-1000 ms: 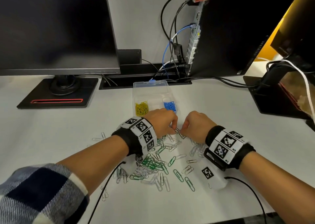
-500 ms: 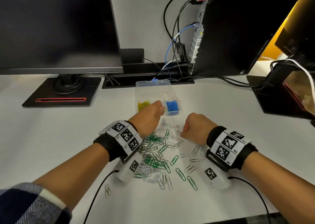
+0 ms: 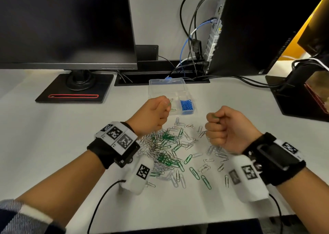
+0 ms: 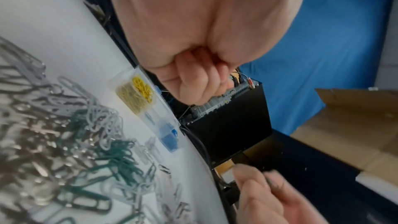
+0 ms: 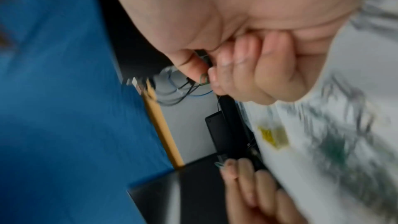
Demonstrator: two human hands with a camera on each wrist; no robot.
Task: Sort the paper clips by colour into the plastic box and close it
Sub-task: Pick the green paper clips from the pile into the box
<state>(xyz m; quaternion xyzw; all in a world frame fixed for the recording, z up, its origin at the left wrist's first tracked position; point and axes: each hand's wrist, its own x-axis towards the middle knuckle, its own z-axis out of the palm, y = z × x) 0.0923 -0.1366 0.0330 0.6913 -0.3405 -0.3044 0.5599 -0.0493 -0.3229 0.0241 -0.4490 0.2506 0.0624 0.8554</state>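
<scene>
The clear plastic box (image 3: 154,91) lies open at the back of the desk. Blue clips (image 3: 186,106) fill its right compartment, and yellow clips (image 4: 137,94) fill its left one. One green clip (image 3: 173,110) lies in the middle compartment. My left hand (image 3: 167,105) is curled and pinches a green paper clip (image 3: 170,102) just over the box's front. My right hand (image 3: 213,119) hovers above the pile, to the right of the box. It is a fist pinching another green paper clip (image 5: 203,78). A loose pile of green and silver clips (image 3: 167,152) lies between my wrists.
A monitor on a black stand (image 3: 74,89) is at the back left. A black computer case (image 3: 249,29) with cables (image 3: 188,38) stands behind the box. Another black stand (image 3: 293,98) is at the right. The desk's front edge (image 3: 178,228) is near my forearms.
My left hand has gone from the pile forward to the box with a green clip. My right hand has lifted off the pile and drawn right with its own green clip.
</scene>
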